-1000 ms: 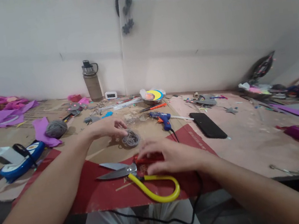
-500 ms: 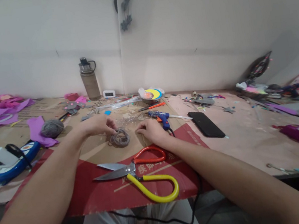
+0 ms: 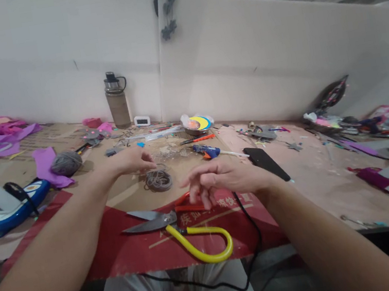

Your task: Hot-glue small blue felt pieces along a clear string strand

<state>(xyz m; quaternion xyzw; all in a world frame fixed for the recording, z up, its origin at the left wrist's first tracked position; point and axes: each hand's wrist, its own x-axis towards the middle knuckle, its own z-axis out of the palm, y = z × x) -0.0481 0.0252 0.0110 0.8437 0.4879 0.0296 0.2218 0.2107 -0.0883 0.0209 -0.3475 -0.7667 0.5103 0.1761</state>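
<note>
A loose coil of grey yarn [image 3: 158, 180] lies on the brown cardboard. Just above it is my left hand [image 3: 136, 159], thumb and fingers pinched together; whether a strand is between them is too small to see. My right hand [image 3: 214, 177] hovers palm down with loosely bent, parted fingers and holds nothing. Below it lie large scissors [image 3: 199, 245] with their blades apart, pointing left. One handle is yellow; the red one is partly hidden behind my right hand. The scissors rest on red printed cardboard [image 3: 123, 255].
Behind my right hand lies a blue glue gun [image 3: 207, 151], with a black phone [image 3: 267, 163] to its right. A ball of grey yarn [image 3: 66, 163] and a blue power strip [image 3: 18, 212] are at left. A bottle [image 3: 117, 103] stands by the wall. Orange-handled tool [image 3: 202, 138] lies behind.
My right hand has moved right and toward me, from beside the yarn coil to above the scissors' red handle, and its fingers have parted. My left hand stays by the coil.
</note>
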